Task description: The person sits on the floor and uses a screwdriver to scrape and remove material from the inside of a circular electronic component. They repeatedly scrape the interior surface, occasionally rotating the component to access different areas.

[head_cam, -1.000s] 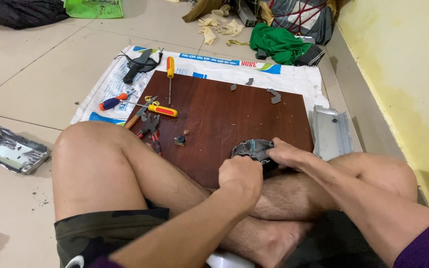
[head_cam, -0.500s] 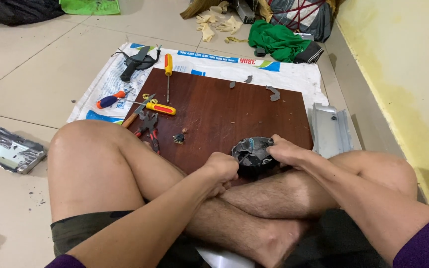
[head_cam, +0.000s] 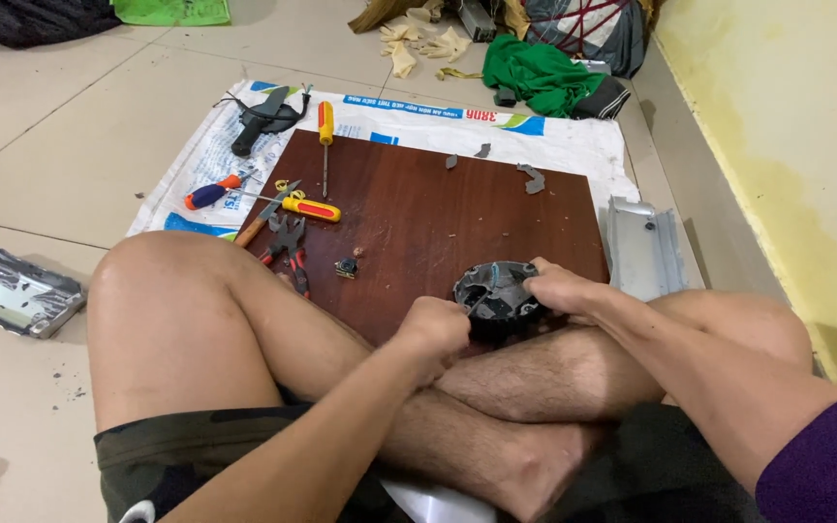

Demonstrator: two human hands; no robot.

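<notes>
— So, where do we stand with our hands?

— We sit cross-legged on the tiled floor (head_cam: 41, 126), and both hands meet at the round black part (head_cam: 492, 292) that rests on the near edge of the dark brown board (head_cam: 438, 213), just above our crossed shins. Our right hand (head_cam: 556, 288) is clamped on its right rim, fingers curled over the top. Our left hand (head_cam: 438, 327) is balled into a fist touching the part's left side; whether it pinches something slim between the fingers we cannot tell, because the knuckles hide it.

— And what lies around us on the board?

— Near the far left corner a screwdriver with an orange and yellow handle (head_cam: 325, 136) points toward us. Just below it a second one with a yellow and red handle (head_cam: 304, 206) lies crosswise over the board's left edge, and a third with a blue and red handle (head_cam: 213, 193) lies on the white printed sack (head_cam: 573, 145) spread under the board. Pliers with red grips (head_cam: 289, 250) sit beside our left knee, and a tiny dark component (head_cam: 346, 266) lies near them. A few grey fragments (head_cam: 533, 178) are scattered at the far edge.

— Anything off the board?

— A grey metal bracket (head_cam: 643, 247) lies to the right, just beside the board, and a green cloth (head_cam: 535, 73) is bunched by the wall.
</notes>
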